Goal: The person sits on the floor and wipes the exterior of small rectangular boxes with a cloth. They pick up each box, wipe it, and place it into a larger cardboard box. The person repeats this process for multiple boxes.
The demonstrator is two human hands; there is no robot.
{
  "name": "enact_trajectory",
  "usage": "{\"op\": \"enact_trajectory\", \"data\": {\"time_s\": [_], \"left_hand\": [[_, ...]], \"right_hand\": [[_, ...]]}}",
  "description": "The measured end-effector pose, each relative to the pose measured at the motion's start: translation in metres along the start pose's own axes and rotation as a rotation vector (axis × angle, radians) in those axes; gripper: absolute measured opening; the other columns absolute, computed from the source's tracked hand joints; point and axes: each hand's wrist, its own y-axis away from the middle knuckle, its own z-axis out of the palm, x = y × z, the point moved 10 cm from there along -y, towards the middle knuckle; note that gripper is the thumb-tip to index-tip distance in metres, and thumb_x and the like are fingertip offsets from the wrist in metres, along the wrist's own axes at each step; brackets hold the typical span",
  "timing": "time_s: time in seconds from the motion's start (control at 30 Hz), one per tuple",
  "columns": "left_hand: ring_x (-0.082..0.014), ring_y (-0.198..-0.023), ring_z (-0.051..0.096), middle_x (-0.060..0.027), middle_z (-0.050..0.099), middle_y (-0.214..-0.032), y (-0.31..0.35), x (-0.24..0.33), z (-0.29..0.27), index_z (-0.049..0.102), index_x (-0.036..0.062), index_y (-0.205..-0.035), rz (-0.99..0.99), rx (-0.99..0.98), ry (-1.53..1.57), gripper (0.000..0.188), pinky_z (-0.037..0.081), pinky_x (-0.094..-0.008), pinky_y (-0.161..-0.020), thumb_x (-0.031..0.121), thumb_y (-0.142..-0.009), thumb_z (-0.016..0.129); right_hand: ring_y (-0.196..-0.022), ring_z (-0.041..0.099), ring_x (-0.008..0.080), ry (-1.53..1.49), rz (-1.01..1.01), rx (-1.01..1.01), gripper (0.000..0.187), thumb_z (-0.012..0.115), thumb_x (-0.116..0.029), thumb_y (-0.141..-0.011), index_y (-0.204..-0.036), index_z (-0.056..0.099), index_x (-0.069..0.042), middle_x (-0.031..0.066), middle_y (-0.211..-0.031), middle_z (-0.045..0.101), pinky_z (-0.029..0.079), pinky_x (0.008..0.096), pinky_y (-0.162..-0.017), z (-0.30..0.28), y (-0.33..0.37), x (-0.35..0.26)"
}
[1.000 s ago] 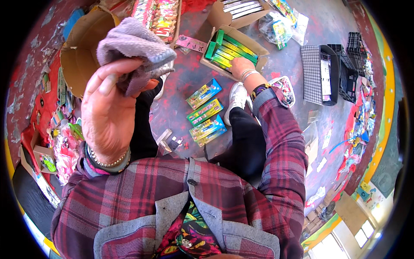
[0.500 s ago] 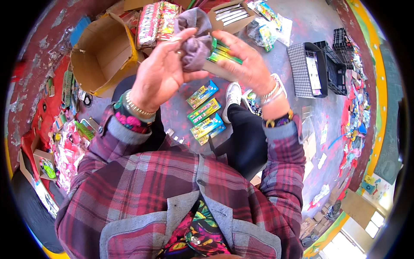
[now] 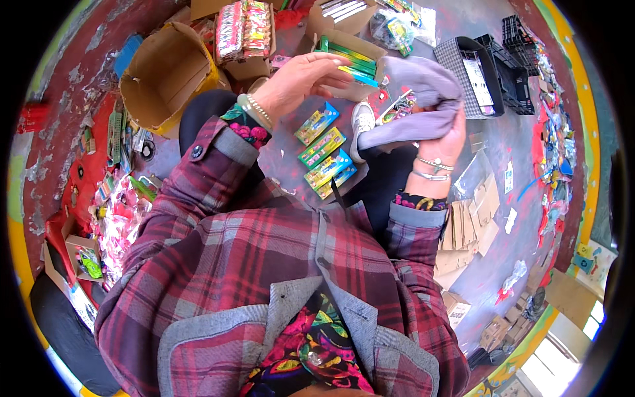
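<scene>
My right hand (image 3: 448, 140) grips a lilac-grey cloth (image 3: 423, 99) that drapes to the left over my knee. My left hand (image 3: 303, 83) is stretched out, fingers apart and empty, just short of an open cardboard box of green and yellow packs (image 3: 348, 58). On the floor between my legs lie three small colourful packets (image 3: 324, 152) in a row. A white shoe (image 3: 362, 122) shows beside them. My red plaid sleeves fill the lower part of the view.
A large open cardboard box (image 3: 165, 76) stands at the left, with a box of pink-wrapped goods (image 3: 243, 30) behind it. Dark plastic baskets (image 3: 493, 66) sit at the upper right. Flat cardboard pieces (image 3: 466, 228) lie at the right. Small packets litter the floor at the left (image 3: 119, 212).
The cloth has passed from my left hand to my right and moved to the right. My left hand let go and now reaches toward the box of green packs.
</scene>
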Motion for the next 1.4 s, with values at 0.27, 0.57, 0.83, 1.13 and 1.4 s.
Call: {"op": "enact_trajectory", "data": {"time_s": [0.27,0.57,0.83,1.13,1.4], "left_hand": [[-0.0258,-0.079,0.064,-0.0119,0.067,-0.082,-0.087,-0.209,-0.086,0.067,0.0044,-0.09,-0.159,0.176,-1.003,0.028,0.049,-0.0365,-0.07,0.028,-0.081,0.054],[-0.0326,-0.111,0.051,-0.0169,0.054,-0.117,-0.061,-0.34,-0.135,0.052,0.0058,-0.115,-0.712,0.222,-1.344,0.058,0.044,-0.0458,-0.089,0.037,-0.069,0.065],[-0.0324,-0.118,0.043,-0.0159,0.044,-0.126,-0.101,-0.356,-0.103,0.017,0.0112,-0.143,-0.63,0.176,-1.445,0.092,0.04,-0.0496,-0.088,0.029,-0.068,0.069],[-0.0368,-0.113,0.047,-0.0215,0.045,-0.124,-0.109,-0.364,-0.116,0.018,0.0101,-0.142,-0.601,0.21,-1.334,0.074,0.043,-0.0464,-0.089,0.013,-0.077,0.055],[-0.0362,-0.117,0.043,-0.0197,0.046,-0.124,-0.101,-0.338,-0.117,0.039,0.0063,-0.131,-0.558,0.17,-1.426,0.055,0.043,-0.0483,-0.087,0.016,-0.079,0.054]], "right_hand": [[-0.108,0.053,0.0297,-0.223,0.036,-0.091,0.038,0.042,-0.033,-0.094,-0.119,0.052,-0.007,0.0095,-0.119,0.056,0.039,0.0489,-0.094,0.006,-0.014,-0.014],[-0.112,0.051,0.0275,-0.185,-0.062,0.188,0.035,0.049,-0.03,-0.091,-0.112,0.057,-0.003,0.0109,-0.118,0.057,0.038,0.046,-0.097,-0.06,-0.018,-0.026],[-0.126,0.039,0.0355,-0.286,0.063,0.087,0.047,0.046,-0.032,-0.09,-0.126,0.048,-0.002,0.0153,-0.134,0.045,0.026,0.0543,-0.105,-0.028,-0.035,-0.017],[-0.115,0.05,0.0267,-0.286,0.034,0.066,0.035,0.049,-0.025,-0.09,-0.113,0.058,-0.001,0.0117,-0.118,0.059,0.034,0.0452,-0.102,-0.05,-0.03,-0.022],[-0.107,0.055,0.0256,-0.259,0.052,0.18,0.035,0.047,-0.029,-0.093,-0.112,0.056,-0.002,0.0106,-0.114,0.06,0.041,0.0422,-0.096,-0.038,-0.026,0.006]]}}
